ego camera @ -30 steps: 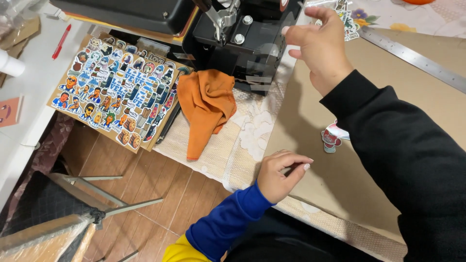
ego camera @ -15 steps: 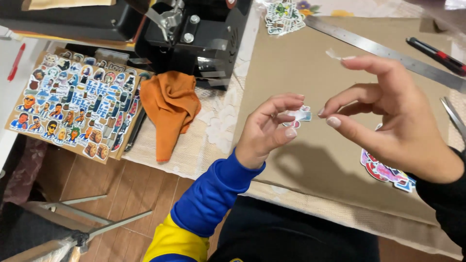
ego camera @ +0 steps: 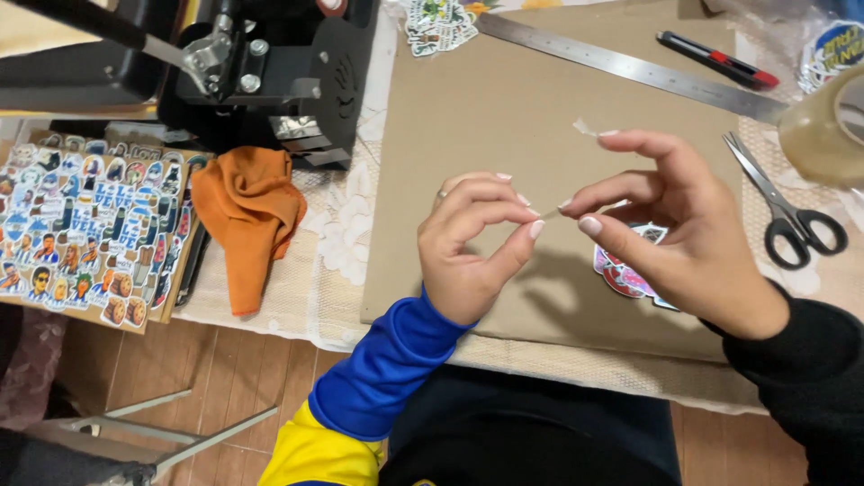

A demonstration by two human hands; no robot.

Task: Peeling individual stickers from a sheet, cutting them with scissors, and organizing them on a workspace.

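Head view: looking down on a tabletop [ego camera: 576, 373] covered by a pale lace cloth, with a large brown cardboard sheet [ego camera: 504, 117] laid on it.
Top edge: a steel ruler [ego camera: 630, 67] lies slanted across the cardboard; just beyond it a black and red utility knife [ego camera: 715, 61]; a small heap of printed stickers [ego camera: 436, 22] sits at the cardboard's upper left corner.
Right side: black-handled scissors [ego camera: 792, 216] lie shut on the cloth, and a roll of clear packing tape [ego camera: 823, 126] stands blurred at the frame edge.
Left side: a black press machine [ego camera: 261, 76] with a metal lever, an orange cloth [ego camera: 252, 216] crumpled in front of it, and a board of small cartoon stickers [ego camera: 81, 234] hanging over the tabletop's edge.
In the way: the two hands meet over the middle of the cardboard and hide most of a red, blue and white sticker [ego camera: 625, 270] lying under the right palm.
Left hand [ego camera: 472, 247]: blue sleeve, fingers curled in, thumb and forefinger pressed together on a tiny pale sticker piece [ego camera: 551, 212], held above the cardboard.
Right hand [ego camera: 684, 229]: black sleeve, thumb and middle finger nipping the same small piece from the other side; the forefinger is raised with a scrap of clear backing film [ego camera: 585, 128] stuck to its tip; the remaining fingers are loosely bent.
Gap between hands: none, the fingertips touch at the piece.
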